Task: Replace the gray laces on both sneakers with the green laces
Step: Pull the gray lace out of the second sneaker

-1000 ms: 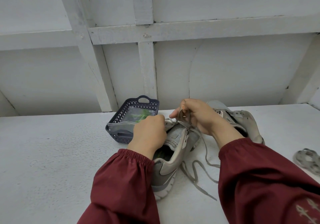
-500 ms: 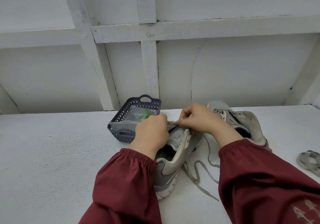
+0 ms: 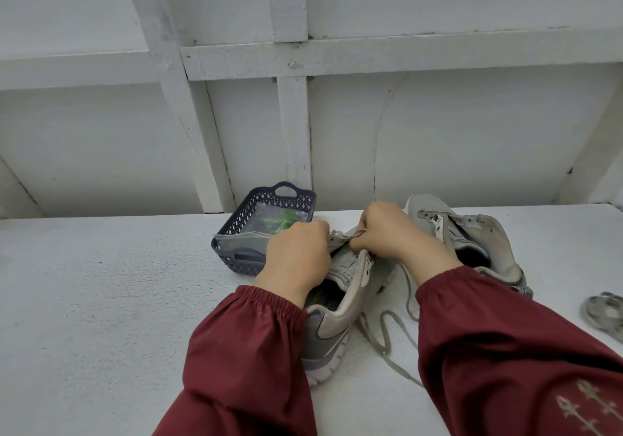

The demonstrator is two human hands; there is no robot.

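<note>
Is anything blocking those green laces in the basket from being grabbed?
Yes, partly. The green laces lie inside a clear plastic bag in the basket, so the bag must be opened first. Both hands are busy on the near sneaker.

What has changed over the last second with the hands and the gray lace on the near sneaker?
The right hand came down from its raised pull and now pinches the gray lace low at the eyelets of the near sneaker, close to the left hand. The left hand kept its hold on the sneaker's upper. The far sneaker, the basket with the green laces and the loose lace tail stayed put.
</note>
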